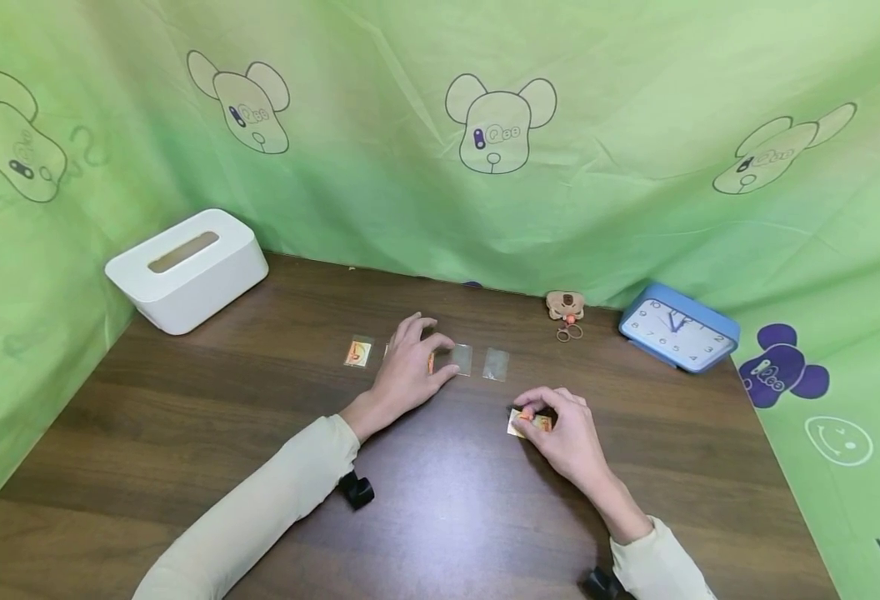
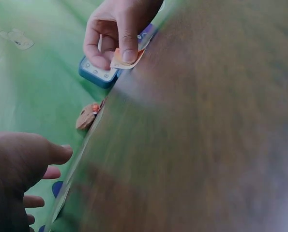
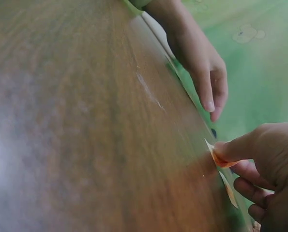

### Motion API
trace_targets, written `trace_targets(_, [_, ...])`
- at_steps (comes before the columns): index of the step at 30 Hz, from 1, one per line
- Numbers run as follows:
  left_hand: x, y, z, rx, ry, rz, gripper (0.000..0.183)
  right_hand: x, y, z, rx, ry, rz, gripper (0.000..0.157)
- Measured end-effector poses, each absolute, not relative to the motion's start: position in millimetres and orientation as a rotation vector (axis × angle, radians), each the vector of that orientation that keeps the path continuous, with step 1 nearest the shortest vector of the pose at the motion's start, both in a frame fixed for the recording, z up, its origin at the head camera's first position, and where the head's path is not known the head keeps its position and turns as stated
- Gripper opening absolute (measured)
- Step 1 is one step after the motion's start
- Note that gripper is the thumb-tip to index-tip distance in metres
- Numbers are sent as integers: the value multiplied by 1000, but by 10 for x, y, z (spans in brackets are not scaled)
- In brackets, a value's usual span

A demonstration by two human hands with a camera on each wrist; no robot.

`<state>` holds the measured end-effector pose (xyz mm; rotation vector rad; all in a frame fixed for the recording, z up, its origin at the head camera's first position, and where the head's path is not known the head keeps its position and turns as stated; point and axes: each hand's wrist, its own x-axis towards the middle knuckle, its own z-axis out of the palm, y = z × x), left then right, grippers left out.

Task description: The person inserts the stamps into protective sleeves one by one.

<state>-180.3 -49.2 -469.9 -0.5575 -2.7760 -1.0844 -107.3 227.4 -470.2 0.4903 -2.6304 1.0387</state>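
My right hand (image 1: 566, 433) pinches a small card (image 1: 516, 423) with orange and yellow print between thumb and fingertips. In the right wrist view another small printed card (image 3: 229, 191) shows just below the pinched one. My left hand (image 1: 407, 367) is spread low over a row of small clear plastic sleeves, holding nothing visible. At the row's left end is a sleeve with an orange and yellow card (image 1: 358, 353); an orange bit of another card (image 1: 431, 362) shows between the left fingers. To the right of that hand lie two clear sleeves, one partly beside its fingertips (image 1: 455, 343) and one farther right (image 1: 496, 365).
A white tissue box (image 1: 188, 275) stands at the back left of the brown table (image 1: 260, 400). A bear-shaped keychain (image 1: 565, 306) and a blue clock (image 1: 678, 327) are at the back right. Green printed cloth (image 1: 380, 167) hangs behind.
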Motion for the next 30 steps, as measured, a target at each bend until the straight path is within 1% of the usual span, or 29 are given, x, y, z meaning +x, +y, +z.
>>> trace_targets(3, [-1835,-449,-4712,-584,-2791,-1015,42,-1072,2269,-4705,531,-2592,1021,32])
trace_targets(6, [-1861,-423,-4731,-617,-2814,-919,53,-1079,2266,-4709,542,-2569,1010,26])
trace_targets(9, [-1871,-414,-4738,-644,-2843,-819,56,-1087,2262,-4705,515,-2561,1022,22])
trace_targets(13, [-1876,-409,-4741,-675,-2856,-757,52,-1098,2273,-4721,498,-2543,1041,18])
trace_targets(19, [-1878,-403,-4742,-701,-2821,-760,42,-1139,2332,-4849,520,-2457,1121,7])
trace_targets(22, [-1872,-403,-4732,-706,-2804,-773,36,-1126,2316,-4828,490,-2465,1132,7])
trace_targets(24, [-1863,-404,-4717,-701,-2802,-806,32,-1116,2305,-4809,460,-2485,1135,11])
trace_targets(26, [-1853,-407,-4696,-687,-2799,-863,29,-1096,2285,-4762,430,-2513,1127,14])
trace_targets(30, [-1821,-418,-4639,-666,-2760,-989,26,-1073,2261,-4695,365,-2567,1124,16])
